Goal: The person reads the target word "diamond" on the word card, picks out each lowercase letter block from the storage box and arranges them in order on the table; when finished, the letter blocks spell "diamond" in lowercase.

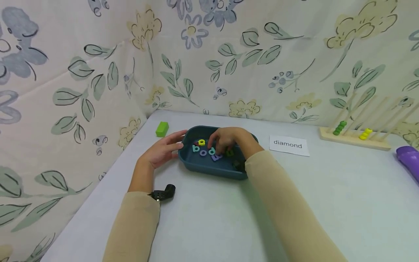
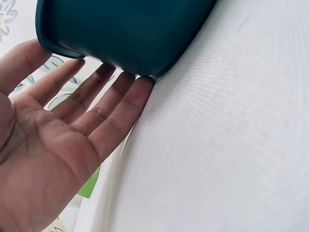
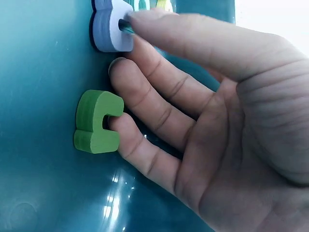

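Two beige sleeves (image 1: 131,225) are seen over a white worktop (image 1: 203,214), where a blue tray (image 1: 212,171) is set near the far left corner, its long axis run left to right, the right end slightly nearer. Its left end is touched by the left hand (image 1: 162,148), fingers straight, nothing grasped. Inside, the right hand (image 1: 227,138) is half curled beside a lavender letter (image 3: 114,36); whether anything is pinched cannot be told. The gap of a green letter (image 3: 91,121) is turned towards the fingers. Letters are judged light and stiff, best gripped by their thick sides; the tray, smooth, by its rim.
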Demonstrator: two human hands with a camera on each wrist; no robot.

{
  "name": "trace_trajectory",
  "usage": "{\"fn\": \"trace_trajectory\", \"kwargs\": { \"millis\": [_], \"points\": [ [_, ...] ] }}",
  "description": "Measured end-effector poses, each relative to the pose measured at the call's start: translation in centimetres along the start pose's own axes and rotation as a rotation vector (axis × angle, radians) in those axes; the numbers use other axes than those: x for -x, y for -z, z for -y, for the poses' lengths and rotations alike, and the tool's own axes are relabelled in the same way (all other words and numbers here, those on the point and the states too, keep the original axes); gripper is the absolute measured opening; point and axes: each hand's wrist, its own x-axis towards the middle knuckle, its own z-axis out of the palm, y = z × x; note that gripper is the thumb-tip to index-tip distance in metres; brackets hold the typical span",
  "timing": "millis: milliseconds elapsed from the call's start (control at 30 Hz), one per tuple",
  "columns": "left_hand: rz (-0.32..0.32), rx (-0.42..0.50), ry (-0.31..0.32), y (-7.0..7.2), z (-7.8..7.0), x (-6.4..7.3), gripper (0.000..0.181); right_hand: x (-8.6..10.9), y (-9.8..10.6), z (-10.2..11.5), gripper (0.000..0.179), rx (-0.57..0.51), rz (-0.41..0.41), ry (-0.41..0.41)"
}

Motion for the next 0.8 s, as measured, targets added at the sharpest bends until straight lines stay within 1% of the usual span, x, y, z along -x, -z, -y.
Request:
{"fn": "trace_trajectory", "kwargs": {
  "millis": [200, 400, 500, 600, 733, 800],
  "points": [
    [0.011, 0.001, 0.005, 0.0, -0.32, -0.17, 0.061, -0.12, -0.09, 0.11, 0.024, -0.007, -0.025, -0.024],
    [0.009, -0.001, -0.003, 0.05, -0.55, -0.17, 0.062, -0.42, -0.43, 0.38, 0.022, 0.04, -0.059, -0.014],
    [0.011, -0.003, -0.008, 0.08, -0.44, -0.13, 0.062, -0.62, -0.59, 0.45, 0.021, 0.052, -0.07, -0.019],
    [0.002, -0.007, 0.003, 0.23, -0.11, 0.09, 0.061, -0.94, -0.81, 0.46, 0.019, 0.043, -0.063, -0.019],
    [-0.005, -0.01, 0.011, 0.14, 0.0, 0.01, 0.061, -0.86, -0.85, 0.17, 0.017, 0.028, -0.066, -0.006],
    [0.002, -0.006, 0.004, -0.01, -0.07, -0.21, 0.061, -0.7, -0.77, 0.02, 0.017, 0.032, -0.085, -0.013]
  ]
}}
